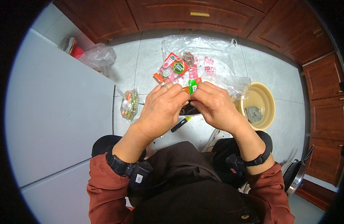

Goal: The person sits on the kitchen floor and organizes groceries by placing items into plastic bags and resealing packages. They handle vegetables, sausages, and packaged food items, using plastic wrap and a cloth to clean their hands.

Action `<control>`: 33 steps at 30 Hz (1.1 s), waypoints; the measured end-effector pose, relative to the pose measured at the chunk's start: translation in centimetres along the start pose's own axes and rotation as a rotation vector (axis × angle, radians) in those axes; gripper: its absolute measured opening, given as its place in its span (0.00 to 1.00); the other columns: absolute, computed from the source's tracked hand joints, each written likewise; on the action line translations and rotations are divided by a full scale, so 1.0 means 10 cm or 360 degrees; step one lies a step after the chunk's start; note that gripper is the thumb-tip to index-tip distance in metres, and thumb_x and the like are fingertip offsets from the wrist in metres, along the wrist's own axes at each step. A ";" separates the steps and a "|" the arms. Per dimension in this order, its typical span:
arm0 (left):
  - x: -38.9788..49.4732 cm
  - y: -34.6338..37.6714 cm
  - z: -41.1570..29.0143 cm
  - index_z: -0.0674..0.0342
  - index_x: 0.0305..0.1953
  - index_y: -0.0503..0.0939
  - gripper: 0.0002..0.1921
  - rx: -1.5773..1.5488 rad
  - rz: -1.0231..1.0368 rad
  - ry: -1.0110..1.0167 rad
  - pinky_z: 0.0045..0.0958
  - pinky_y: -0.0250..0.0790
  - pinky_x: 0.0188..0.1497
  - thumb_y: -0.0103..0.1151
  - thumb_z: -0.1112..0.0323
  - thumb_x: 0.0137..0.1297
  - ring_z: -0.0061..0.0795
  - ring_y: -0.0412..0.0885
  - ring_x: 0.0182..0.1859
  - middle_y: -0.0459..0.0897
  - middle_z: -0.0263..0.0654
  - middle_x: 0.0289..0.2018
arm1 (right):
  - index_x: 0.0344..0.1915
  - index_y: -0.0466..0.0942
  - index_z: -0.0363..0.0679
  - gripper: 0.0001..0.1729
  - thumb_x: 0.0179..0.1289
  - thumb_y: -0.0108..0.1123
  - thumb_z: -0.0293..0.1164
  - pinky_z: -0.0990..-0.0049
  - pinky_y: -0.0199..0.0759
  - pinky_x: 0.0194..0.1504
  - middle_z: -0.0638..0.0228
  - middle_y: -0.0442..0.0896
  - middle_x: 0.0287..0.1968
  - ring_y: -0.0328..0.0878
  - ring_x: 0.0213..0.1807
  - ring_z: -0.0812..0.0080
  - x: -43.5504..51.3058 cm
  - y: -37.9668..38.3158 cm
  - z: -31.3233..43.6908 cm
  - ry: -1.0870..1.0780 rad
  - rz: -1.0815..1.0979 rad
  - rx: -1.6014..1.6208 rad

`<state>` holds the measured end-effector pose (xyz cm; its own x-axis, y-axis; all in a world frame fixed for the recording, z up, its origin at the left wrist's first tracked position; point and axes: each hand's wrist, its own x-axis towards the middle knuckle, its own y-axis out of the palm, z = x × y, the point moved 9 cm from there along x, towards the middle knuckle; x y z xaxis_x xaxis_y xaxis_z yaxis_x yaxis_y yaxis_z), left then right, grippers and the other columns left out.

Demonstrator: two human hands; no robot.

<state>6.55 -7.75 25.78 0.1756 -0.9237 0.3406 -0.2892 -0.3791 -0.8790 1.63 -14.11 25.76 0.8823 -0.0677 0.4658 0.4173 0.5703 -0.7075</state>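
My left hand [165, 107], with a ring on one finger, and my right hand [216, 105] meet in front of me, fingertips pinching a small packet [193, 86] with green and orange parts. A dark object [190, 111] shows just below the fingertips; what it is, I cannot tell. Beyond the hands, a red and green food package [176, 67] lies on a clear plastic bag [214, 53] with red print. On the tiled floor nearer to me rests a black and yellow-green tool or handle [181, 125], its kind unclear.
A clear bag of green and orange pieces [130, 105] lies at the left. To the right stands a yellow basin [270, 106] holding a grey cloth [253, 114]. A pale cabinet or appliance [62, 98] borders the left; brown cupboards [200, 22] line the far side. Pans [293, 176] stand lower right.
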 end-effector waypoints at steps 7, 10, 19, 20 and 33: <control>-0.03 -0.13 0.29 0.59 0.29 0.75 0.07 0.0092 0.0005 -0.0195 0.33 0.62 0.37 0.57 0.64 0.51 0.35 0.72 0.36 0.72 0.35 0.28 | 0.26 0.71 0.35 0.06 0.47 0.59 0.19 0.70 0.64 0.29 0.62 0.70 0.23 0.69 0.26 0.62 -0.02 -0.15 -0.22 0.0224 -0.0006 0.0081; -0.06 -0.14 0.34 0.60 0.28 0.75 0.06 -0.0070 -0.0030 -0.0217 0.34 0.63 0.38 0.58 0.65 0.51 0.36 0.72 0.36 0.73 0.36 0.28 | 0.27 0.72 0.37 0.06 0.48 0.60 0.23 0.68 0.65 0.30 0.61 0.71 0.24 0.70 0.28 0.59 -0.05 -0.19 -0.30 0.0302 0.0087 0.0134; -0.05 -0.06 0.13 0.60 0.29 0.76 0.05 0.0021 0.0042 -0.0051 0.34 0.63 0.40 0.57 0.69 0.49 0.36 0.71 0.37 0.71 0.35 0.27 | 0.32 0.74 0.40 0.10 0.47 0.61 0.27 0.66 0.67 0.32 0.63 0.72 0.28 0.72 0.32 0.60 0.02 0.08 -0.06 0.0105 0.0111 0.0116; -0.05 -0.05 0.12 0.60 0.29 0.76 0.05 0.0007 0.0045 -0.0040 0.35 0.63 0.40 0.57 0.69 0.49 0.36 0.71 0.38 0.71 0.35 0.27 | 0.31 0.74 0.39 0.09 0.47 0.61 0.26 0.67 0.66 0.31 0.62 0.72 0.27 0.72 0.31 0.60 0.02 0.10 -0.05 0.0102 0.0080 0.0142; -0.05 -0.08 0.16 0.62 0.27 0.76 0.06 -0.0289 -0.0123 -0.0039 0.33 0.63 0.33 0.61 0.71 0.46 0.37 0.71 0.32 0.71 0.37 0.24 | 0.29 0.72 0.37 0.07 0.47 0.59 0.21 0.67 0.65 0.29 0.61 0.72 0.26 0.71 0.29 0.59 0.03 0.11 -0.02 0.0030 0.0002 0.0139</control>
<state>8.19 -6.87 25.75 0.2259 -0.8907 0.3944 -0.4385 -0.4545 -0.7753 2.41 -13.65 24.98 0.8870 -0.0817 0.4544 0.3964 0.6394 -0.6589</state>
